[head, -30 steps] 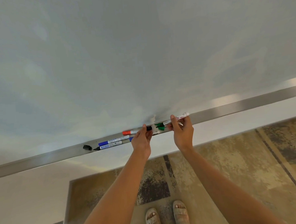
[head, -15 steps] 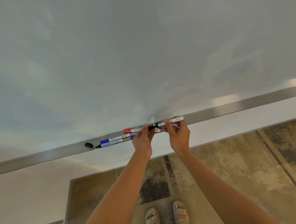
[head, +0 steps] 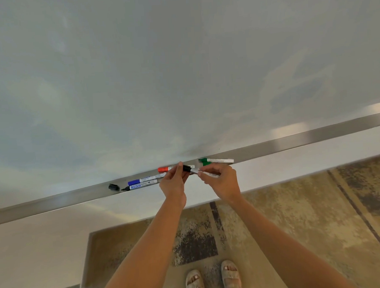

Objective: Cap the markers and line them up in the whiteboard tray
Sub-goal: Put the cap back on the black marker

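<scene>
Left hand (head: 173, 184): I pinch the black cap (head: 186, 168) between thumb and forefinger, so it meets the barrel end-on.
Right hand (head: 222, 181): my fingers curl round the black marker (head: 205, 173), holding it level just in front of the tray (head: 316, 137), cap end at 9 o'clock.
Step, as I judge it: seating the cap.
Green marker (head: 216, 160): capped, in the tray at 1 o'clock from my hands.
Red marker (head: 167, 168), blue marker (head: 145, 180): capped, at 9 o'clock.
Uncapped marker (head: 140, 186): bare tip, beside the blue one.
Loose cap (head: 113, 187): farther toward 9 o'clock, probably for that marker.

Tray (head: 294, 141): steel whiteboard ledge.
On it: green marker (head: 216, 160), red marker (head: 166, 168), blue marker (head: 145, 180), uncapped black-tipped marker (head: 140, 186), loose black cap (head: 113, 187), probably.
</scene>
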